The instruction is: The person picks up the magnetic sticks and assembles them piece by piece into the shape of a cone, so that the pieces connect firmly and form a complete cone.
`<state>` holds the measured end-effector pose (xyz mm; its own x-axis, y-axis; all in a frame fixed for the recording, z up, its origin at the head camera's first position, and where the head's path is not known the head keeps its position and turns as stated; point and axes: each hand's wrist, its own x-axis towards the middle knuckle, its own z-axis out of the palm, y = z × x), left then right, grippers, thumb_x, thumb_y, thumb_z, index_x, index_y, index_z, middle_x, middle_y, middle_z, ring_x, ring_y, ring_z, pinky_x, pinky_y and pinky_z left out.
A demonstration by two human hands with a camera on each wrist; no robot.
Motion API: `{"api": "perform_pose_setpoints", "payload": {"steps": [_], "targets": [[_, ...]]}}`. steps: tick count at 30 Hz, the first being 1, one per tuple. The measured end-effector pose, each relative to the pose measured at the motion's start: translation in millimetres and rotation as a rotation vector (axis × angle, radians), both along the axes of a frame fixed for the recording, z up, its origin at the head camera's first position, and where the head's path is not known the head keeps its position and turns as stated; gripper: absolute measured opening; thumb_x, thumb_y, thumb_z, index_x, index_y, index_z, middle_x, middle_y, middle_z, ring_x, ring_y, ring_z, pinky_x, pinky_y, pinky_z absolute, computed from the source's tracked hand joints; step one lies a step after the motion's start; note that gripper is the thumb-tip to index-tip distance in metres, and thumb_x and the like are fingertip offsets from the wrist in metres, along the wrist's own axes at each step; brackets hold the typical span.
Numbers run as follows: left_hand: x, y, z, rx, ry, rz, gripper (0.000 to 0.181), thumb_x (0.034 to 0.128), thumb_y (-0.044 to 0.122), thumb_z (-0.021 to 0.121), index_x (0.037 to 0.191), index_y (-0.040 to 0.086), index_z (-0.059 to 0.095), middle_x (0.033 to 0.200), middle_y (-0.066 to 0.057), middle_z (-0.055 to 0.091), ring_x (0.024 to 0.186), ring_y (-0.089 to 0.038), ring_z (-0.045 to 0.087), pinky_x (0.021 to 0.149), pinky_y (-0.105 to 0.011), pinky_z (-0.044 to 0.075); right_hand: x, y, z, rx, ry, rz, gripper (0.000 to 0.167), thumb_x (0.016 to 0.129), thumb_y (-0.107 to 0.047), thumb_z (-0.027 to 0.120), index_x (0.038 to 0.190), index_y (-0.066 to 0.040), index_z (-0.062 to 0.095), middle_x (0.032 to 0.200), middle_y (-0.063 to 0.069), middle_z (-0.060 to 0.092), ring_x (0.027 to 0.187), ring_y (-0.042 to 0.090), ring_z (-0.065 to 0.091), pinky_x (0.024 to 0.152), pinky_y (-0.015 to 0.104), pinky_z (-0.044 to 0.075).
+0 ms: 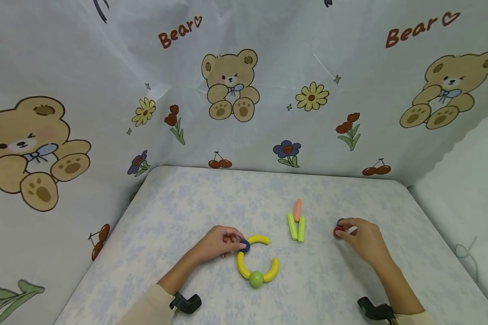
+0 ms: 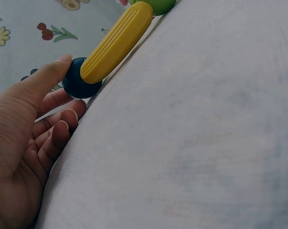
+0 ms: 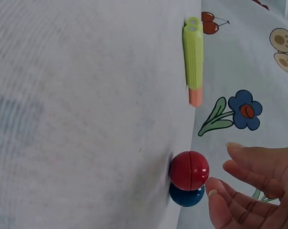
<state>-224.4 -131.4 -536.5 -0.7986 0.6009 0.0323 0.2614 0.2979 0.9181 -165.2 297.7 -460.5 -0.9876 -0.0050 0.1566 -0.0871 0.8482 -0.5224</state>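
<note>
My left hand (image 1: 221, 243) pinches a blue ball (image 1: 245, 246) between thumb and fingers. Against this ball lie the ends of two curved yellow rods (image 1: 242, 265), one reaching up and right, the other curving down to a green ball (image 1: 256, 279). A third yellow rod (image 1: 273, 270) leads right from the green ball, so the pieces form an open ring on the table. On the right, my right hand (image 1: 363, 237) hovers close to a red ball (image 3: 189, 171), thumb and fingers spread apart. A second blue ball (image 3: 186, 196) sits right beside the red one.
Two yellow-green straight rods (image 1: 292, 227) and an orange rod (image 1: 297, 211) lie between the hands, farther back. The table (image 1: 179, 194) has a pale patterned cover. Behind it hangs a curtain (image 1: 268, 54) printed with bears and flowers.
</note>
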Motion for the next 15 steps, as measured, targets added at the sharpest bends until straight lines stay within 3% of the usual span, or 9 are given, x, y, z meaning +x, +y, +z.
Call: {"api": "perform_pose_setpoints", "payload": {"steps": [9, 15], "targets": [[0.7, 0.5, -1.8, 0.014, -0.01, -0.004, 0.017, 0.0911, 0.035, 0.078, 0.105, 0.027, 0.077, 0.077, 0.001, 0.07, 0.049, -0.016, 0.056, 0.044, -0.029, 0.048, -1.9, 6.4, -11.7, 0.07, -0.023, 0.016, 0.031, 0.087, -0.011, 0.08, 0.113, 0.004, 0.073, 0.093, 0.012, 0.071, 0.075, 0.022, 0.064, 0.054, 0.03, 0.048], [0.7, 0.7, -0.2, 0.033, -0.01, -0.005, 0.018, 0.0906, 0.035, 0.079, 0.106, 0.025, 0.077, 0.077, 0.0, 0.07, 0.049, -0.016, 0.057, 0.045, -0.031, 0.049, -5.8, 4.6, -12.0, 0.118, -0.053, 0.039, 0.029, 0.086, -0.009, 0.081, 0.111, 0.004, 0.074, 0.094, 0.016, 0.072, 0.079, 0.026, 0.063, 0.058, 0.034, 0.051]]}}
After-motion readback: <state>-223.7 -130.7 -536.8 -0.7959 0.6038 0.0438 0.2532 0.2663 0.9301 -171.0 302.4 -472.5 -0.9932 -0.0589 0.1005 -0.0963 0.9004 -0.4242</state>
